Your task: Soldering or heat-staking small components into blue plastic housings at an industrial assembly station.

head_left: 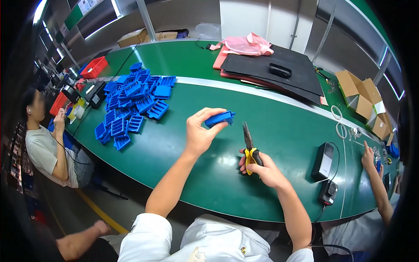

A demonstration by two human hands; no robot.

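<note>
My left hand (201,133) grips a small blue plastic housing (221,118) between thumb and fingers, held above the green table. To its right, my right hand (262,168) is closed round the yellow and black handles of long-nose pliers (248,142). The plier tips point up and away from me, apart from the housing. Whether the jaws are parted is too small to tell. On the left side of the table lies a heap of similar blue slotted housings (131,94).
Black foam sheets (262,70) with a pink mesh bag (246,43) lie at the back. A power bank (323,160) and a small black device (328,192) sit on the right. Cardboard boxes (360,94) stand far right. Co-workers sit at both sides; red bins (94,67) stand far left.
</note>
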